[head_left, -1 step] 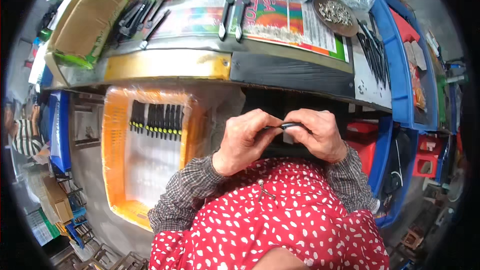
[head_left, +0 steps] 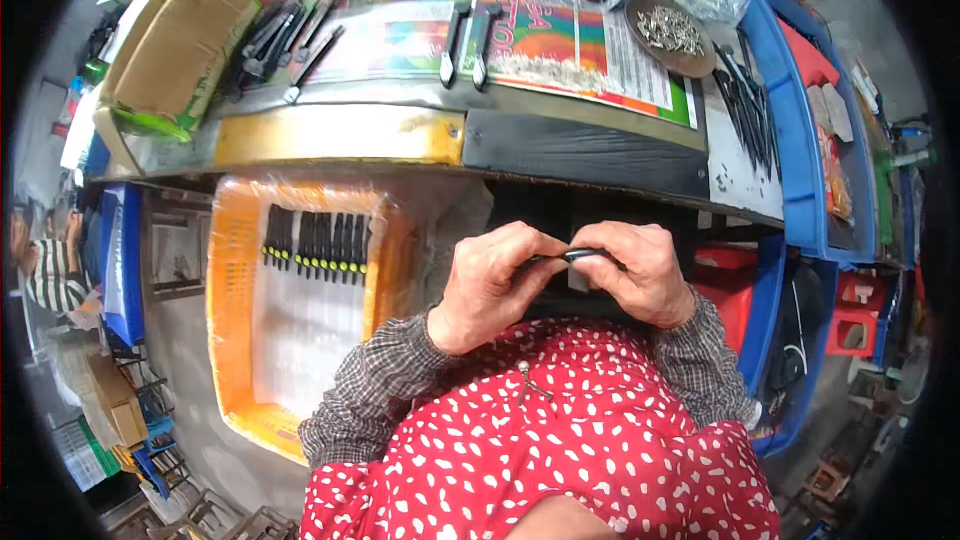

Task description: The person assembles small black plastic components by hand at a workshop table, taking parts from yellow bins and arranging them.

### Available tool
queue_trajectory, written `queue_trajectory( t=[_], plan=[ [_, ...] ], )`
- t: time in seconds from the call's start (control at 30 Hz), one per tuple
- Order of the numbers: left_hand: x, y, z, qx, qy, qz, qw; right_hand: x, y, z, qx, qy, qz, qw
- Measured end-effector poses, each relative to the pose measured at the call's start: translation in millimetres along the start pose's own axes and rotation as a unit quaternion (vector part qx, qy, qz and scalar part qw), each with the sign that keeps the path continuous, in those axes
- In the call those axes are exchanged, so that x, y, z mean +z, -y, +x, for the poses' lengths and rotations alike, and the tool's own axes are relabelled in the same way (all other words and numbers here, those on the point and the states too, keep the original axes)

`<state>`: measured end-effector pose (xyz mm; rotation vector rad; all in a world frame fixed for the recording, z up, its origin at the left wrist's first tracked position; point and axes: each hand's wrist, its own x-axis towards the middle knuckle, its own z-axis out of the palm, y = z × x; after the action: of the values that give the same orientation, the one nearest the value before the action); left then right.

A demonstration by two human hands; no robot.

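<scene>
Right now my left hand (head_left: pixel 492 285) and my right hand (head_left: pixel 640 270) meet just below the workbench edge (head_left: pixel 590 155), fingers closed on a slim black tool handle (head_left: pixel 575 256) that bridges the two. It looks light, stiff and slightly glossy, so probably slick; pinching each end between thumb and forefinger seems safest. Beside my left knee, an orange crate (head_left: pixel 232 280) holds more of them in a row.

Both forearms, in checked sleeves, are brought in from the lower edge and are angled toward each other. The left hand (head_left: pixel 495 280) and the right hand (head_left: pixel 640 270) are held close together at the same height, knuckles up. The fingers (head_left: pixel 520 245) of both are curled inward, fingertips pinched together.
</scene>
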<state>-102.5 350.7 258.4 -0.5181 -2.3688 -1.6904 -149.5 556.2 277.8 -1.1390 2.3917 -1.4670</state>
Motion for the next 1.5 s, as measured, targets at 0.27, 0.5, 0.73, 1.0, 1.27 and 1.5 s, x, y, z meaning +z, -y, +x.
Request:
queue_trajectory(
  t=[0.27,0.5,0.73,1.0,1.27,1.5],
  plan=[
    [-18,-1,8,-0.061,-0.020,-0.093,0.994,2,7,0,0.009,-0.074,0.047,0.996],
    [-27,-6,9,-0.219,-0.030,-0.411,0.884,4,14,11,0.019,-0.109,0.081,0.991],
    [-33,-17,32,-0.175,-0.069,-0.537,0.822,9,23,28,0.006,-0.131,0.077,0.988],
    [-101,-10,89,-0.085,-0.131,-0.213,0.965,-13,19,35,0.039,-0.137,0.095,0.985],
    [-132,44,157,-0.042,-0.133,0.249,0.958,-21,9,41,0.059,-0.147,0.079,0.984],
    [-119,78,182,0.021,-0.140,0.390,0.910,-21,6,43,0.077,-0.139,0.123,0.980]
  ],
)
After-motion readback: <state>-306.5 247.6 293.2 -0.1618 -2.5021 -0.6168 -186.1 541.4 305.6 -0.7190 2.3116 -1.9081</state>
